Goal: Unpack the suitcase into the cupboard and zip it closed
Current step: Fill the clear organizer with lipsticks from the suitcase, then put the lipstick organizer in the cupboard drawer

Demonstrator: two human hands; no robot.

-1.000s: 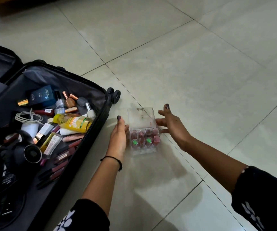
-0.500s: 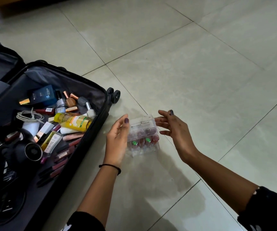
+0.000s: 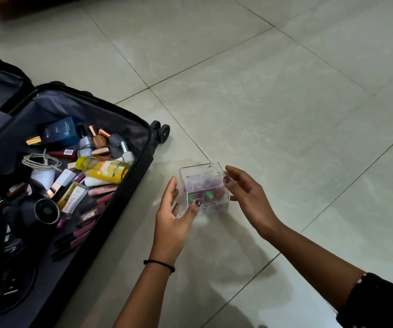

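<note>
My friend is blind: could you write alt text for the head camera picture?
A person's left hand and right hand hold a small clear box of pink and green items over a pale tiled floor. To the left lies an open black suitcase crowded with cosmetics.

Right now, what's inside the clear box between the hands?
Inside the clear box sit small round containers in rows, mostly pink-red, two green-topped. Cloudy plastic blurs them; count and kind are unclear, and the thumb of the left hand covers part of the front row.
</note>
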